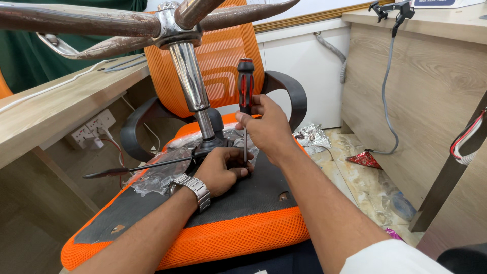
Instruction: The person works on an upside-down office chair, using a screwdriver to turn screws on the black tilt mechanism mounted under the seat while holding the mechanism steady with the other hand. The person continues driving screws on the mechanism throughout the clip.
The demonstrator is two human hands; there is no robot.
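Note:
An orange mesh office chair lies upside down, its black seat underside (253, 195) facing me. The chrome gas column (190, 76) rises from the seat mechanism (208, 144) to the rusty star base (101, 25) at the top. My right hand (266, 127) grips a red-and-black screwdriver (246, 83) held upright, its thin shaft pointing down onto the seat plate. My left hand (220, 170), with a metal wristwatch (195, 189), rests on the plate beside the shaft's tip, fingers curled around it.
A black lever (137, 167) sticks out left from the mechanism over crumpled clear plastic (157, 177). Wooden desks stand left (50, 111) and right (431, 76), a power strip (94, 129) under the left one. Foil (312, 137) and a red wrapper (364, 160) lie on the floor.

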